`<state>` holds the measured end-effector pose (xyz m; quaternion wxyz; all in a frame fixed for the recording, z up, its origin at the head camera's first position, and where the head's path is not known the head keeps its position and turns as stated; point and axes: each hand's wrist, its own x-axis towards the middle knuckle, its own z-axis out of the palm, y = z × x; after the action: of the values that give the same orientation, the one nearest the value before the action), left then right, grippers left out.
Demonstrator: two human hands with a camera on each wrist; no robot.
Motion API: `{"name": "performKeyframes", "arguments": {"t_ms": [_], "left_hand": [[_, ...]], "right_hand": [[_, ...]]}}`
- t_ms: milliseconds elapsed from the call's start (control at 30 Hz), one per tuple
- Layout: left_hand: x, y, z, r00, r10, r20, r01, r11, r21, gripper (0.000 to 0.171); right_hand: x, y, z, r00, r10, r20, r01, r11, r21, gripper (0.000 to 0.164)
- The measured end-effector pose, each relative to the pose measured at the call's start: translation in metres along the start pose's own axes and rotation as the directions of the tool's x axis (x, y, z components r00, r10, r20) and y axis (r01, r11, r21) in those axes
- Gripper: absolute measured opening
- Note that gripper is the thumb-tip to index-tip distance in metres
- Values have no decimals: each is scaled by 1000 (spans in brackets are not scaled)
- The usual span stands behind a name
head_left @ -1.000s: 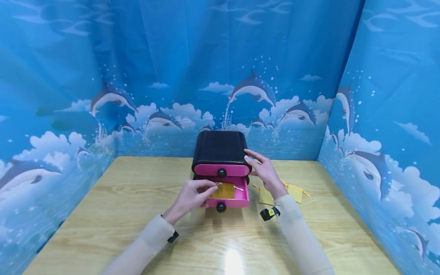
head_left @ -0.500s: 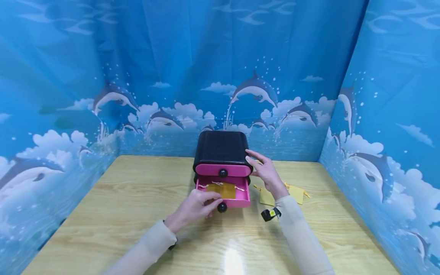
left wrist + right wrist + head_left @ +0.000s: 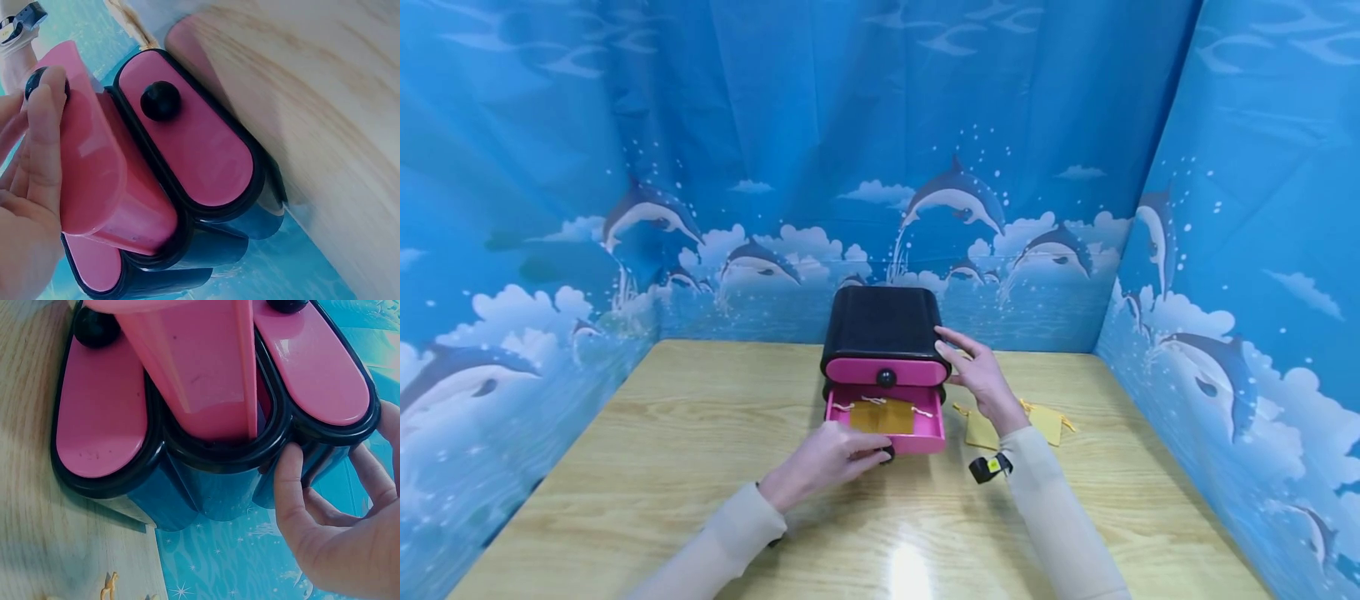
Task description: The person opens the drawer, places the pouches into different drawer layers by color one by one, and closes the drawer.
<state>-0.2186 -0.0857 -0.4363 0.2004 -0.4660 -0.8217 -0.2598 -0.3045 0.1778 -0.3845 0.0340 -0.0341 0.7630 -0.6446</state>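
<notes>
A black three-tier drawer unit [image 3: 883, 321] with pink drawer fronts stands at mid-table. One drawer [image 3: 919, 446], below the top one, is pulled out. Inside it lie golden-brown pouches [image 3: 895, 418] with white cords. My left hand [image 3: 827, 462] pinches that drawer's round black knob [image 3: 35, 82] between thumb and fingers. The right hand [image 3: 987, 385] grips the top tier at its right side. In the right wrist view the thumb [image 3: 289, 481] lies in the groove between two tiers, the other fingers round the far side.
Two yellow drawstring pouches [image 3: 1045, 422] lie on the wooden table [image 3: 700, 417], right of the unit and partly behind the right forearm. A blue dolphin-print curtain [image 3: 760, 167] hangs behind and on both sides.
The left hand has left the pouch in the drawer, moved toward the front, and taken hold of the knob. The right hand stays on the unit.
</notes>
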Motion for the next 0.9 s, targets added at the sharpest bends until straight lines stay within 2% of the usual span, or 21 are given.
{"name": "performKeyframes", "arguments": {"t_ms": [133, 267, 400, 467, 600, 767, 900], "left_hand": [[-2, 3, -1, 997, -51, 61, 52, 999, -13, 22], [-4, 5, -2, 985, -125, 116, 130, 991, -39, 29], [-6, 6, 1, 970, -196, 144, 213, 970, -115, 32], [-6, 7, 3, 957, -250, 149, 275, 944, -184, 32], [-7, 9, 6, 920, -365, 141, 392, 865, -315, 32], [-6, 13, 10, 859, -493, 138, 503, 762, -409, 30], [-6, 13, 13, 811, -566, 148, 559, 676, -479, 30]], "right_hand": [[0, 0, 0, 1000, 0, -3, 0, 1000, 1, 54], [0, 0, 0, 1000, 2, -3, -2, 1000, 3, 54], [0, 0, 0, 1000, 2, 0, -2, 1000, 5, 53], [0, 0, 0, 1000, 0, 0, 0, 1000, 5, 53], [0, 0, 0, 1000, 0, 1, 0, 1000, 6, 52], [0, 1, 0, 1000, -1, 2, 1, 1000, 12, 52], [0, 1, 0, 1000, -2, 2, 2, 1000, 13, 52]]}}
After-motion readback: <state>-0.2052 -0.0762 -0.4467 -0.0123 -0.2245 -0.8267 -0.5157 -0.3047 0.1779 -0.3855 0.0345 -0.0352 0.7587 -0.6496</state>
